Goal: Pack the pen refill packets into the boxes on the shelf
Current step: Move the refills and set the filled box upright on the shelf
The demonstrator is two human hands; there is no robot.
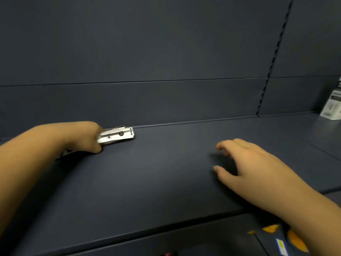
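A broad, flat shelf [166, 172] of matte dark blue-grey metal fills the view, backed by a smooth panel [147, 52] of the same colour with a slotted upright strip [273, 61] running down its right side. At the shelf's far right corner stands a white cardboard box [332, 102] with dark print, cut off by the frame edge. The right hand [254, 163] hovers low over the shelf's right middle, fingers spread and loosely bent, holding nothing. The left hand [86, 135] lies at the back edge on the left, fingers curled round a thin bundle of pen refill packets [116, 136], glossy white and oblong with small black printing, their free end lying flat against the rear edge.
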